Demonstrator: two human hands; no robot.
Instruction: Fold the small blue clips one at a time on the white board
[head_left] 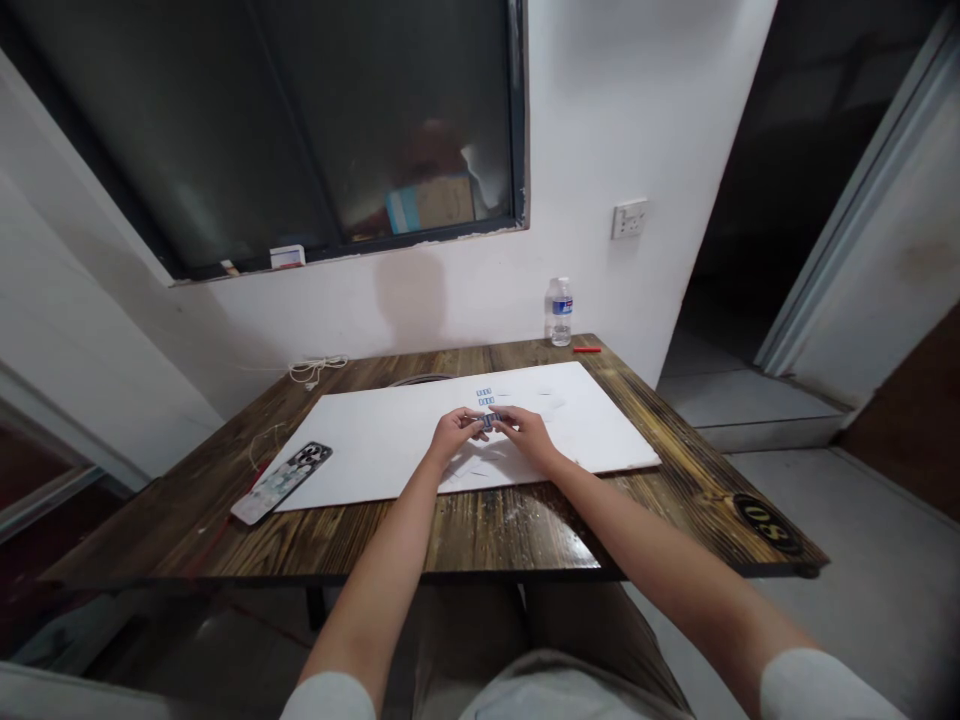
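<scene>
One small dark-blue piece with pale marks [491,420] sits between our left hand [454,432] and our right hand [527,430], over a flat white rectangular board [375,440]; both hands' fingers close on it, though its exact shape is too small to tell; just beyond lie two short rows of small blue-and-white rectangles [486,401]; the step in hand looks like handling this piece, and we judge that moving it calls for light, even fingertips; the board spreads to either side of us, its near edge passing below our forearms; a glossy patterned phone [283,482] crosses its left edge; on the dark-brown wooden table [510,530], a transparent plastic bottle [561,325] stands well apart.
</scene>
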